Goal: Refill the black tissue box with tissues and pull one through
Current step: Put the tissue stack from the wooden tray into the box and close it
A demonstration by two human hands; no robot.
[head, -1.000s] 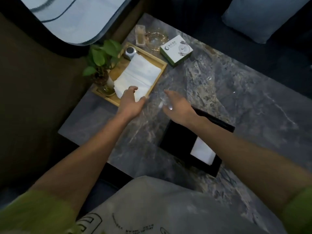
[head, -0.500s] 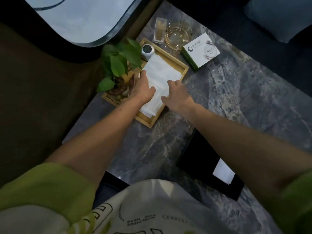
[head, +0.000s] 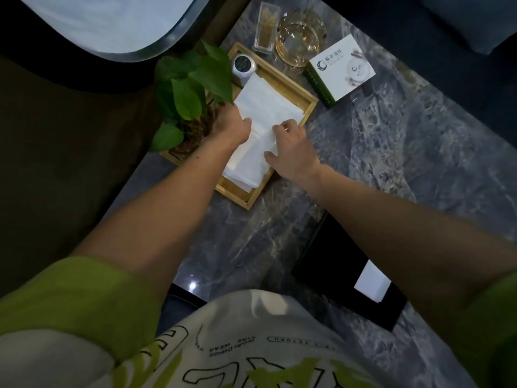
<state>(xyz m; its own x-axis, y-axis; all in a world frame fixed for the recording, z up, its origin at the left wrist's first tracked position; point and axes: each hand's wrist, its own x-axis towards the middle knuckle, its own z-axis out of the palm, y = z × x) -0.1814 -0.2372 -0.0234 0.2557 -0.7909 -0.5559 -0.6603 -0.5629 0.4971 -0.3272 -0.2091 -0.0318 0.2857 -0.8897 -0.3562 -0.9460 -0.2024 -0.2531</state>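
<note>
A stack of white tissues lies in a wooden tray at the far left of the marble table. My left hand grips the stack's left edge, fingers curled around it. On the right side of the stack my right hand pinches the paper, which wrinkles under the fingers. The black tissue box sits near the table's front edge, partly hidden by my right forearm, with a white sheet showing in it.
A potted green plant stands in the tray right beside my left hand. A small silver can, a glass ashtray, a clear holder and a white-and-green box sit beyond the tray.
Both hands reached from the table's middle to the tray and closed on the tissue stack. The view tipped forward, so the black box shifted toward the lower right.
</note>
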